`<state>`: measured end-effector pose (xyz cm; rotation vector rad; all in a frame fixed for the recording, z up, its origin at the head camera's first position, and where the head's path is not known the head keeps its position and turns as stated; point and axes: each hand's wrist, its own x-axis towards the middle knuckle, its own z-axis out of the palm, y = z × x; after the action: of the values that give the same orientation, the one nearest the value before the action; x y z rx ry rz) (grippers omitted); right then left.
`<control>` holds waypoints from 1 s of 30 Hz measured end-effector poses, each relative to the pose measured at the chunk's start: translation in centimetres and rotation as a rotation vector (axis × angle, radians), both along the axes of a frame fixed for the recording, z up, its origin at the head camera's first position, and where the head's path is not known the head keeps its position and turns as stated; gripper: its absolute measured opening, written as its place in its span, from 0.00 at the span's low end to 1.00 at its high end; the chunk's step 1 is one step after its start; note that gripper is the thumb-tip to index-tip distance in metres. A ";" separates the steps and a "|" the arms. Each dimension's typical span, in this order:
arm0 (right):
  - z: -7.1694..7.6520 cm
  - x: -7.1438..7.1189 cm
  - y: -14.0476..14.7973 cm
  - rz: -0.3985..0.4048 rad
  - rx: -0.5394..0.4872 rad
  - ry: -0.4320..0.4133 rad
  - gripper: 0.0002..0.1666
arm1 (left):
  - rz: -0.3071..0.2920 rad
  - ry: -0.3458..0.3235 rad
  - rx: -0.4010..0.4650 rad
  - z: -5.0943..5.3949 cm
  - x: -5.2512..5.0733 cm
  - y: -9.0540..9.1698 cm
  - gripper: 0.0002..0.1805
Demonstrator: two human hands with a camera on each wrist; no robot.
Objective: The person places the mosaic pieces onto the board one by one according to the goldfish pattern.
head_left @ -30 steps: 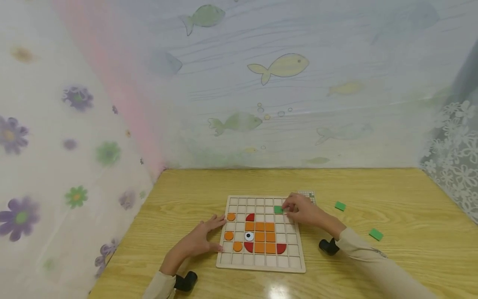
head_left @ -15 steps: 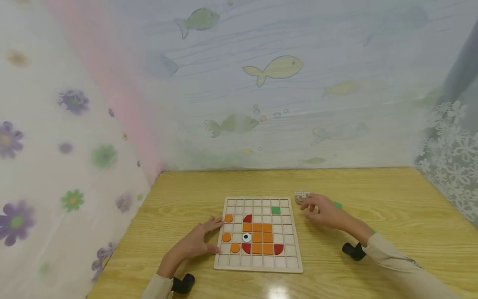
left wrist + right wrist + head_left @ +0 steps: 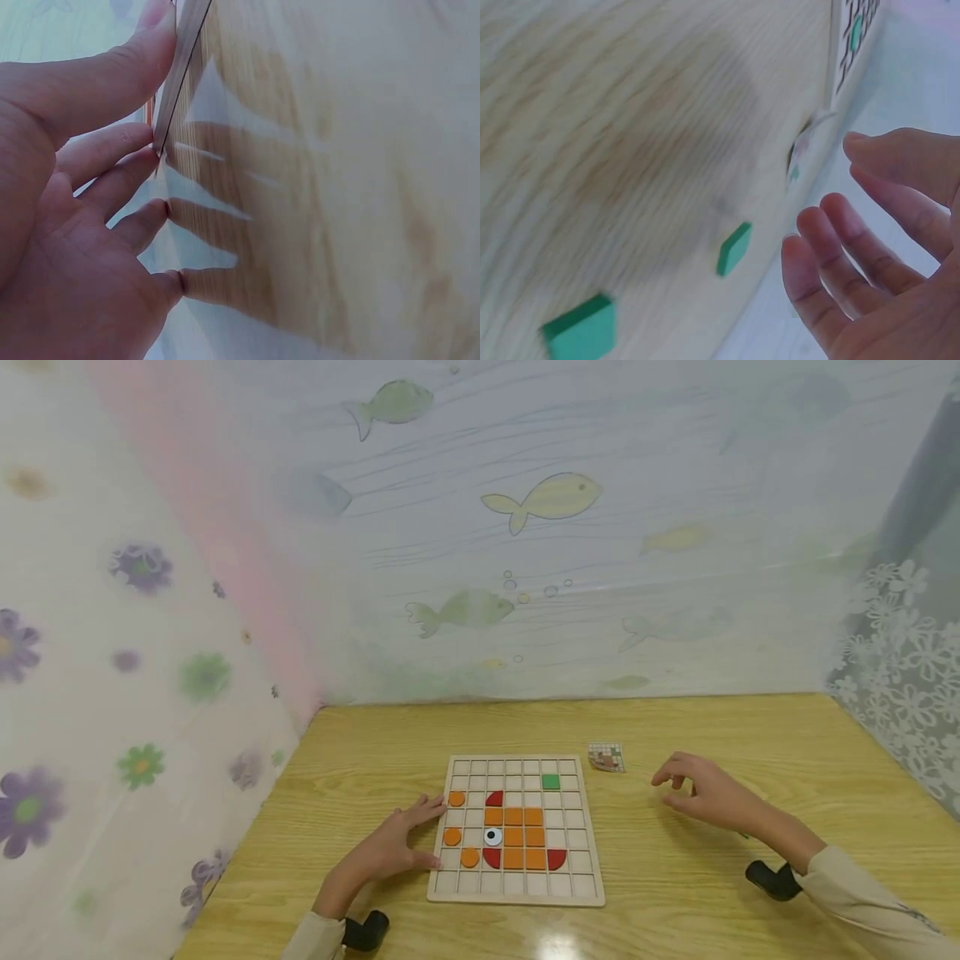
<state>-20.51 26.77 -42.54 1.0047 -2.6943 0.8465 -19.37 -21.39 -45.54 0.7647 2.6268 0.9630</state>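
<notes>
A wooden grid board (image 3: 517,884) lies on the table. My left hand (image 3: 393,843) touches its left edge with thumb and fingertips, fingers spread. On the board are orange squares (image 3: 513,837), red quarter-circles (image 3: 557,859), orange discs (image 3: 452,837), an eye piece (image 3: 492,837) and one green square tile (image 3: 551,782). Right of the board, my right hand (image 3: 708,789) hovers above the table, fingers loosely bent around nothing. Two loose green tiles (image 3: 735,248) lie under it in the right wrist view; in the head view hand and arm mostly cover them.
A small, curled picture card (image 3: 606,757) with a printed grid lies behind the board's right corner. The wooden table (image 3: 450,727) ends at a wall with painted fish (image 3: 562,496). A flowered wall (image 3: 142,766) stands to the left. Black cameras (image 3: 774,880) sit on both wrists.
My right hand has let go of the green tile in the board's upper right and moved rightward over the loose tiles. The left hand stays at the board's edge.
</notes>
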 end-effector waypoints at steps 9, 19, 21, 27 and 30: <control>-0.5 1.8 3.1 -0.038 0.012 0.006 0.13 | 0.006 -0.007 -0.005 0.1 0.1 0.0 0.43; -1.9 3.4 6.3 -0.065 0.019 -0.002 0.19 | 0.001 -0.006 0.008 -0.2 0.0 -0.1 0.43; -2.2 3.7 6.9 -0.067 0.040 0.000 0.19 | 0.001 -0.005 0.009 -0.2 0.0 -0.1 0.43; -3.1 4.4 8.0 -0.077 0.057 -0.007 0.19 | -0.001 -0.006 0.016 -0.1 0.1 0.0 0.43; -3.5 4.7 8.3 -0.124 0.039 -0.005 0.18 | -0.005 -0.013 0.023 0.0 0.1 0.0 0.43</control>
<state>-15.83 35.08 -46.03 0.8329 -2.7544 0.7771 -19.26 -21.42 -45.55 0.7670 2.6063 0.9955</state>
